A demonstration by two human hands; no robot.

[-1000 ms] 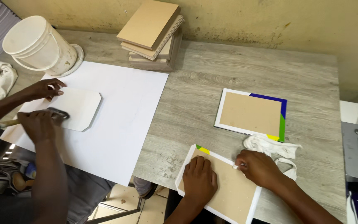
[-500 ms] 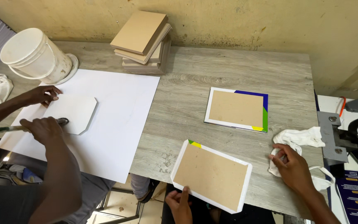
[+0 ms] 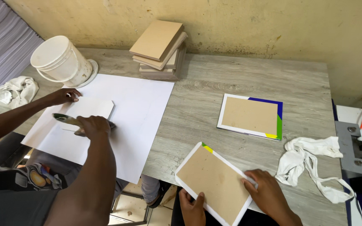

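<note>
Two co-worker's hands at the tabletop's left edge: one point(image 3: 65, 96) flat on a white card point(image 3: 91, 108) atop a big white sheet point(image 3: 139, 104), the other point(image 3: 93, 127) fisted round a brush point(image 3: 70, 121). At the near edge, left hand point(image 3: 192, 206) fingers extended, thumb over a brown board with white border point(image 3: 214, 182). Right hand point(image 3: 265, 190) spread flat on its right corner. Beyond, second board point(image 3: 250, 116); white cloth point(image 3: 311, 161) near the right edge.
</note>
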